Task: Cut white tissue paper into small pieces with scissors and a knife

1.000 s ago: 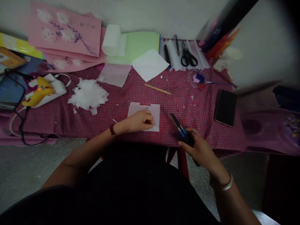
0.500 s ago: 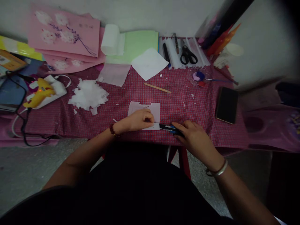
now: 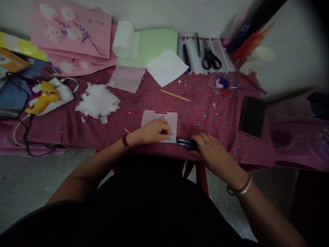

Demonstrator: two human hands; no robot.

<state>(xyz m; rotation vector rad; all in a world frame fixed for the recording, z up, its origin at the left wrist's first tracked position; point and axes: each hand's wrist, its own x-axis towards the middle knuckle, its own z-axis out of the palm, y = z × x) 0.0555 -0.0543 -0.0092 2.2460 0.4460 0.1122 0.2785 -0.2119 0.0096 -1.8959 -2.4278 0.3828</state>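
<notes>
A small pink paper [image 3: 168, 120] lies on the red checked tablecloth [image 3: 200, 113] near the table's front edge. My left hand [image 3: 153, 132] rests on the paper's lower part, fingers curled and pressing it down. My right hand [image 3: 209, 151] is closed around a blue and black utility knife [image 3: 186, 142]. The knife lies almost level, its tip pointing left and meeting the paper's lower right corner, just beside my left fingertips.
A pile of white paper scraps [image 3: 97, 102], a yellow glue gun [image 3: 42, 99] with its cable, a wooden stick [image 3: 175, 95], black scissors [image 3: 211, 59], a black phone [image 3: 252, 116], a tissue roll [image 3: 123, 39] and pink and green sheets [image 3: 151, 44] lie around.
My right hand swung the knife from pointing up and away to lying level, then brought its tip to the paper's lower right corner. My left hand stayed on the paper.
</notes>
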